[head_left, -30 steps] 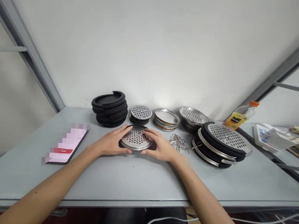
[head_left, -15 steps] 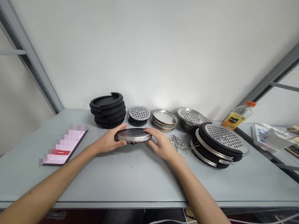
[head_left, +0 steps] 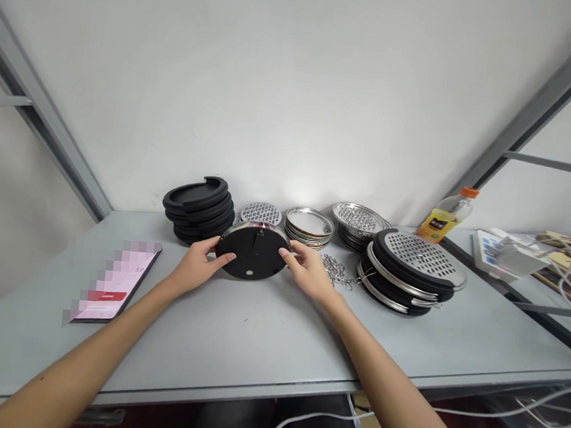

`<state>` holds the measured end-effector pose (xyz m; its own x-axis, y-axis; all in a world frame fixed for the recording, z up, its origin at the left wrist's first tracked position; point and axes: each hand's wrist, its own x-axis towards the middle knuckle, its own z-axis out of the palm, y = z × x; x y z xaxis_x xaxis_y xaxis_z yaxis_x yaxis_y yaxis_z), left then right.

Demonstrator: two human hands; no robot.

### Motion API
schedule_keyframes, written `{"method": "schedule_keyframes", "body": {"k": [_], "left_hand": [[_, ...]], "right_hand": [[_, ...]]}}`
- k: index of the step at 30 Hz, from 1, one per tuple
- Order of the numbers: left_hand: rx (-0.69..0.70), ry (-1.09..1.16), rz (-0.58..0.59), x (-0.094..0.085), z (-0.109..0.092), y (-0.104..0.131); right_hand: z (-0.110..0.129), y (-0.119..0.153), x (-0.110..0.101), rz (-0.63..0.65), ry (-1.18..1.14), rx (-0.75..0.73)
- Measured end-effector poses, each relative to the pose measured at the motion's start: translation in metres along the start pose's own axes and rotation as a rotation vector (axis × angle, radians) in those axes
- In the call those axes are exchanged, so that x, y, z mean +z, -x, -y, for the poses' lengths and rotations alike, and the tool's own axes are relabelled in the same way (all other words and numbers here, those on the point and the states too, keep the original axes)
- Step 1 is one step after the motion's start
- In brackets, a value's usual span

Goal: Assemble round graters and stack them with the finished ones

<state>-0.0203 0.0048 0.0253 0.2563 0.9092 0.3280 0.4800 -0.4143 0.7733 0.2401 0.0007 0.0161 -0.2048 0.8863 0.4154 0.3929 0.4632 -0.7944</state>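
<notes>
A round disc (head_left: 252, 254) with a flat black face and a shiny metal rim is tilted up in front of me. My left hand (head_left: 199, 264) grips its left edge, thumb on the black face. On its right edge, my right hand (head_left: 307, 267) holds it the same way. Behind the disc sit a stack of perforated metal discs (head_left: 262, 213) and a stack of plain metal plates (head_left: 309, 221). Metal hooks (head_left: 336, 271) lie in a small pile just right of my right hand.
Black round trays (head_left: 199, 210) are stacked at the back left. A phone (head_left: 116, 286) lies at the left. Rightward stand more perforated discs (head_left: 361, 220), a stack of black-rimmed assemblies (head_left: 423, 256), a bottle (head_left: 446, 217) and a white power strip (head_left: 490, 256).
The disc has been tipped up between my hands, so its black face shows instead of the perforated metal top. The whole view has shifted slightly.
</notes>
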Motion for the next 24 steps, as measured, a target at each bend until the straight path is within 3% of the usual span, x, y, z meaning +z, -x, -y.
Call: {"method": "schedule_keyframes", "body": {"k": [4,9,17,20,24], "left_hand": [[-0.043,0.095,-0.010,-0.003,-0.003,0.000],[-0.122,0.189,0.090,-0.002,-0.004,0.000],[-0.202,0.181,0.148,0.002,0.002,0.001],[-0.147,0.086,0.063,0.004,0.008,-0.001],[0.042,-0.193,-0.023,0.006,0.009,0.001]], "right_hand": [[0.002,0.000,-0.003,0.053,-0.051,0.037],[0.005,0.000,-0.006,0.126,-0.156,0.086],[0.004,0.000,-0.001,0.248,-0.124,0.134],[0.004,0.000,-0.001,0.210,-0.077,0.143],[0.001,-0.001,0.000,0.179,-0.001,0.158]]}}
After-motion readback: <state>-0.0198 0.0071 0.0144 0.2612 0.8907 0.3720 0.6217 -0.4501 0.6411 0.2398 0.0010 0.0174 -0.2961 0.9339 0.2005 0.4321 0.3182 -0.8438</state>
